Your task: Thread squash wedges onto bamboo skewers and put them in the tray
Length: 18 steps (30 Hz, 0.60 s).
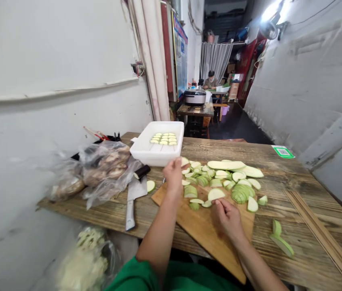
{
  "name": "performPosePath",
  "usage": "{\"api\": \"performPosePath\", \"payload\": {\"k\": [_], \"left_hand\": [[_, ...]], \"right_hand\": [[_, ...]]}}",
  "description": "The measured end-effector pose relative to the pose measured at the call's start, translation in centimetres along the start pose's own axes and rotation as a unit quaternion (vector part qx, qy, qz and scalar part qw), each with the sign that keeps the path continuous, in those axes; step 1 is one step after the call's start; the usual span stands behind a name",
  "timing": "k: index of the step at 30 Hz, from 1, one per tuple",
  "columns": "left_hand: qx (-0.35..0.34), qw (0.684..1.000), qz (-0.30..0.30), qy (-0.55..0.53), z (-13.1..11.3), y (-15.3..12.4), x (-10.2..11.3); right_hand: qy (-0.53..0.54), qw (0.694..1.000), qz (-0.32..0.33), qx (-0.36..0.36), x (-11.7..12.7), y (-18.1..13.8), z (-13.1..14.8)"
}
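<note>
My left hand (173, 176) is closed in a pinch at the left side of the cutting board, with a zucchini slice (184, 161) at its fingertips. Low over the wooden cutting board (203, 220), my right hand (228, 216) has its thumb and fingers pressed together. A pale half-round slice (216, 194) shows just beyond those fingertips; whether they grip it or a thin stick is too small to tell. Around both hands lie many cut slices (240, 193), some fanned in stacks. Long pale halves (226, 165) rest at the board's far edge.
A white plastic tub (157, 151) holds rows of slices on sticks. Left of the board lie a cleaver (132, 204), a dark eggplant-like piece (142, 172) and plastic bags (107, 165). Thin wooden sticks (319, 232) lie at right. A person (210, 82) sits far back.
</note>
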<state>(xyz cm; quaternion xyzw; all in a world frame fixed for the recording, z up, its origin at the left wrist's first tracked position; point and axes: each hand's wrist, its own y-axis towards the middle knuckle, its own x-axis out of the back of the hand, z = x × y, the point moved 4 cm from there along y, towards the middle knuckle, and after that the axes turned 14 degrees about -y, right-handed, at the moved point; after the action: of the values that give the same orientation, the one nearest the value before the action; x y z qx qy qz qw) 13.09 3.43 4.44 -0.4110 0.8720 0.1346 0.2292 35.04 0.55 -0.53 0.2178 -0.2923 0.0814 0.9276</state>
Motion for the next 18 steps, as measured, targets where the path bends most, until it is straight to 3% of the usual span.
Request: {"api": "performPosePath", "payload": {"k": [1, 3, 5, 7, 9, 11, 15, 18], "left_hand": [[-0.059, 0.991, 0.008, 0.123, -1.6, 0.8, 1.0], [-0.127, 0.927, 0.028, 0.352, -3.9, 2.3, 3.0], [-0.108, 0.853, 0.035, 0.51, -4.7, 3.5, 5.1], [-0.088, 0.799, 0.037, 0.594, -4.8, 4.2, 6.6], [-0.113, 0.776, 0.023, 0.62, -4.6, 4.2, 7.3], [-0.144, 0.779, 0.051, 0.609, -3.9, 3.6, 7.2], [-0.101, 0.773, 0.229, 0.584, -1.3, 1.6, 6.0], [-0.104, 0.749, 0.311, 0.575, 0.0, 0.3, 5.1]], "right_hand": [[0.001, 1.0, -0.009, -0.009, 0.1, 0.1, -0.1], [0.002, 1.0, -0.023, -0.021, 0.3, 0.3, -0.3], [0.002, 0.999, -0.029, -0.024, 0.4, 0.4, -0.4], [0.001, 0.999, -0.029, -0.025, 0.4, 0.4, -0.6], [-0.002, 0.999, -0.029, -0.032, 0.3, 0.4, -0.7], [-0.002, 0.999, -0.031, -0.038, 0.3, 0.4, -0.9], [0.002, 0.998, -0.029, -0.048, 0.2, 0.4, -1.1], [-0.002, 0.998, -0.022, -0.057, 0.2, 0.4, -1.1]]}}
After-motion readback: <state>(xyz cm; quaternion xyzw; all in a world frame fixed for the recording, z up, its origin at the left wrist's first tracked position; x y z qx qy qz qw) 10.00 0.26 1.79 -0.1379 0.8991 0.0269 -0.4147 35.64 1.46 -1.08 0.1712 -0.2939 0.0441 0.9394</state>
